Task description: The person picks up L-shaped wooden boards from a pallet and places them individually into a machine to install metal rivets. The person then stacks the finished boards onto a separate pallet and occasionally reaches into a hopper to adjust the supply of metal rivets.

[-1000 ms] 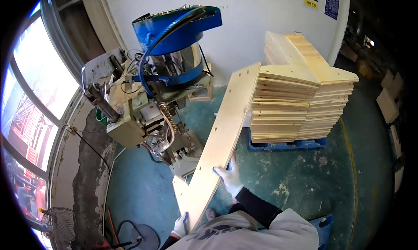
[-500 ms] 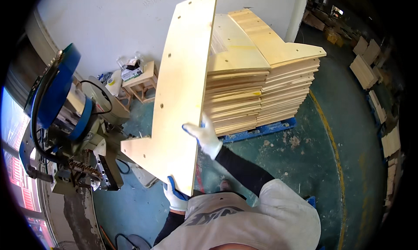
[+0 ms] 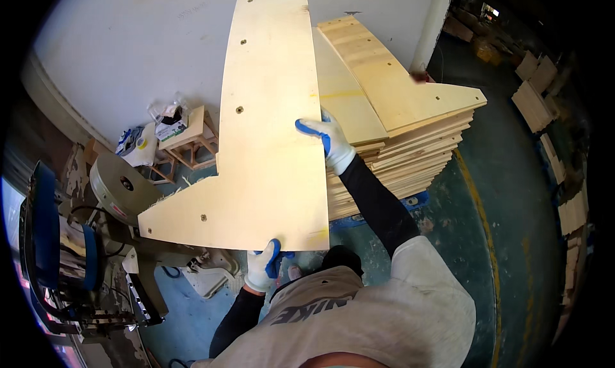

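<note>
Between my hands I hold up a large L-shaped plywood panel (image 3: 272,150), pale, with several small metal-lined holes along its edges. Splintered fibres stick out along the inner edge of its short arm, on the left. My left hand (image 3: 261,267), in a white glove with blue fingers, grips the panel's bottom edge with the thumb on its face. My right hand (image 3: 330,139), gloved alike, clasps its right edge, thumb on the face; its other fingers are hidden behind. Just beyond stands a stack of similar plywood panels (image 3: 423,137), partly covered by the held one.
A machine with blue wheel guards (image 3: 45,227) stands at the left. Behind it a small wooden stool (image 3: 192,132) carries a box and bags. The stack rests on a blue pallet (image 3: 415,200). A yellow line (image 3: 482,220) crosses the green floor. More boards (image 3: 535,112) stand far right.
The panel has turned more upright, its short arm swinging left and its lower end moving right. My right hand has gone up along its edge. My view has shifted, too.
</note>
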Motion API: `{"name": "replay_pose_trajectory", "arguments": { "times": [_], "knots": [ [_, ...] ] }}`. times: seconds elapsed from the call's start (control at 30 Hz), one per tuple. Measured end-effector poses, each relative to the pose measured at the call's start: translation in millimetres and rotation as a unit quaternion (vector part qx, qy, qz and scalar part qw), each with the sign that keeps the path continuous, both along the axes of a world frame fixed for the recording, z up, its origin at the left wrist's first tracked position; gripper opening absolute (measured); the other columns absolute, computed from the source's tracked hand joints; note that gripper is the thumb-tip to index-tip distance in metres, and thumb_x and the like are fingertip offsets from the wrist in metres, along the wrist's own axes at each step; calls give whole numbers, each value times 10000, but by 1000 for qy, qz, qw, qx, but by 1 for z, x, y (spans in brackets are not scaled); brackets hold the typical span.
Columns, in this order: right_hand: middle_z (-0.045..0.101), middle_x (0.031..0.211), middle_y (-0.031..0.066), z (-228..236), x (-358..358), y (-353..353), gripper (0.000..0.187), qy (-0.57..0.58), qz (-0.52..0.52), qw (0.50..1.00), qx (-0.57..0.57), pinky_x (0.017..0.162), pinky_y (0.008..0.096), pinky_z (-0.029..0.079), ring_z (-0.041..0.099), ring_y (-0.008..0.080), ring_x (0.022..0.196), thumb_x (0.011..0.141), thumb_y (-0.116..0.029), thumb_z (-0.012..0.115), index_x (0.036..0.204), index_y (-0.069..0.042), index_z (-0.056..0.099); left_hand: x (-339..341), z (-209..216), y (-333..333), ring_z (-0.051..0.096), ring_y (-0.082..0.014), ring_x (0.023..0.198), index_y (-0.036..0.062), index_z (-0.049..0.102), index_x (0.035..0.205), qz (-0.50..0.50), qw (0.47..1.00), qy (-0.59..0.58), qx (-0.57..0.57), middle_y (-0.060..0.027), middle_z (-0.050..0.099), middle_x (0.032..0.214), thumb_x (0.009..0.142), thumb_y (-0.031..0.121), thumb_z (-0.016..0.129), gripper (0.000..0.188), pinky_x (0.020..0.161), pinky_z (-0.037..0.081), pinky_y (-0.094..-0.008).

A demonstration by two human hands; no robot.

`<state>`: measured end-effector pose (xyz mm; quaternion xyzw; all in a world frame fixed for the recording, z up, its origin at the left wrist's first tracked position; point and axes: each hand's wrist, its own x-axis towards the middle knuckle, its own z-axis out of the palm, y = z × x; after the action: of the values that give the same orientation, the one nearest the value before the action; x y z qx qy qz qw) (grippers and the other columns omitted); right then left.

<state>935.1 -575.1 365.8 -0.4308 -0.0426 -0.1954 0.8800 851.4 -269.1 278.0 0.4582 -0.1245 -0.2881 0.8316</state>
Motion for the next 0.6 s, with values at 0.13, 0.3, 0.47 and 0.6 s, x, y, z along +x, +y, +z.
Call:
{"name": "replay_pose_trajectory", "arguments": {
  "times": [0.13, 0.3, 0.47, 0.6],
  "knots": [
    [664, 1199, 140, 3, 60, -109, 447, 5, -62, 996, -69, 868, 288, 579, 690, 187, 1016, 915, -36, 668, 1328, 61, 530, 46, 29, -102, 723, -277, 839, -10, 551, 1270, -91, 990, 66, 90, -194, 710, 1039, 1038, 287, 582, 379, 745, 599, -383],
    [563, 1409, 189, -38, 72, -250, 669, 177, -301, 832, -431, 1107, 402, 417, 520, 304, 1338, 863, -308, 745, 1405, 12, 518, 86, 61, -174, 734, -250, 897, -92, 637, 1185, -246, 937, -19, 246, -198, 731, 1008, 1038, 238, 583, 366, 805, 598, -346],
    [514, 1457, 206, -22, 75, -406, 637, 221, -384, 684, -580, 1155, 407, 360, 453, 342, 1386, 895, -343, 689, 1407, -4, 518, 159, 109, -259, 679, -148, 966, -76, 639, 1198, -3, 900, -285, 331, -122, 726, 1052, 989, 82, 586, 267, 878, 541, -290],
    [324, 1602, 230, -34, 83, -491, 811, 363, -357, 568, -647, 1210, 421, 272, 279, 364, 1496, 911, -466, 636, 1526, -14, 362, 276, 74, -306, 577, -323, 1262, -48, 511, 1394, 188, 689, -502, 488, -237, 574, 1372, 911, 322, 723, 645, 1060, 448, -390]
  ]
}}
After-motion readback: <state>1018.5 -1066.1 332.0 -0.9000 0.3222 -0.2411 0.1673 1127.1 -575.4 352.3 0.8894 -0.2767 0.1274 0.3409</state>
